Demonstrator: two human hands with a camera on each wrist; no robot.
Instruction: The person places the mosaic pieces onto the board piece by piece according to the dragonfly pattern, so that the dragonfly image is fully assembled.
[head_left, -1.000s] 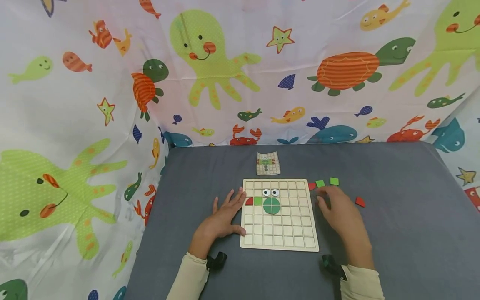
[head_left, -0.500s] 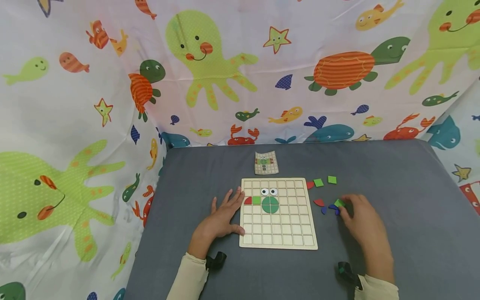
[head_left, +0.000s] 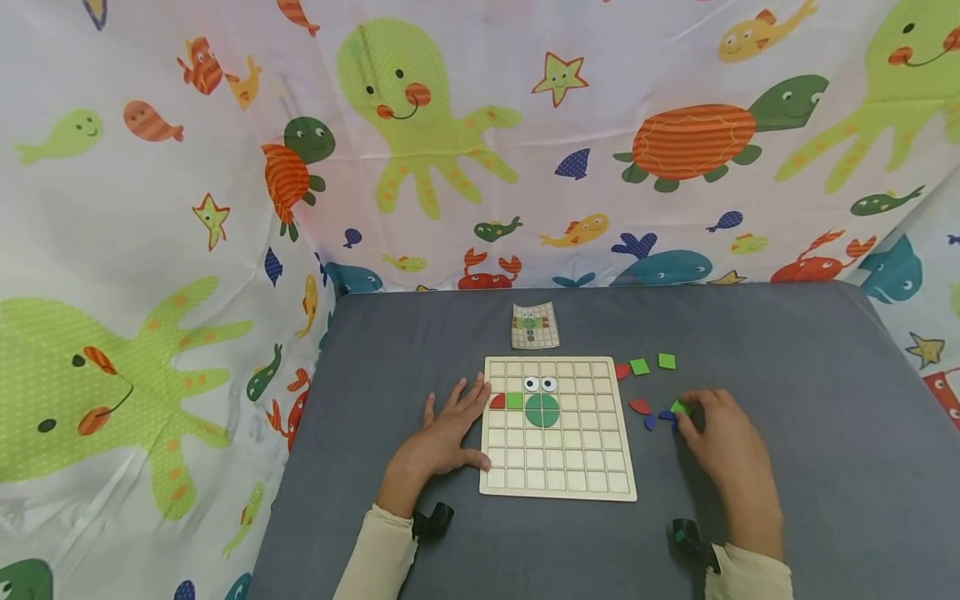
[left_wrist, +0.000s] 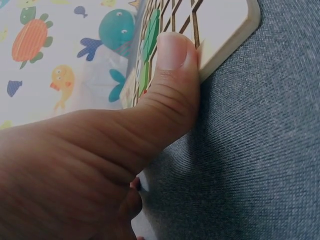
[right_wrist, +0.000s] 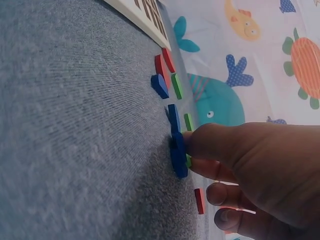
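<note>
A square wooden grid board (head_left: 584, 460) lies on the grey cloth. On it are two eye pieces (head_left: 540, 384), a dark green disc (head_left: 542, 411) of quarter pieces, a light green square (head_left: 514, 401) and a red piece (head_left: 498, 402). My left hand (head_left: 438, 450) rests spread at the board's left edge; its thumb (left_wrist: 175, 70) lies on the rim. Right of the board, my right hand (head_left: 727, 450) pinches a light green square tile (head_left: 680, 407) between thumb and index finger. Blue pieces (right_wrist: 173, 117) lie right beside those fingertips, partly hiding the tile in the right wrist view.
Behind the board lies a small pattern card (head_left: 535, 326). Loose red pieces (head_left: 640, 407), a blue piece (head_left: 649, 422) and green squares (head_left: 667, 361) are scattered right of the board. A curtain (head_left: 450, 242) printed with sea animals hangs behind the table.
My right hand has moved right and slightly toward me, uncovering red and blue pieces, and its fingertips have come to a green tile. My left hand stays at the board.
</note>
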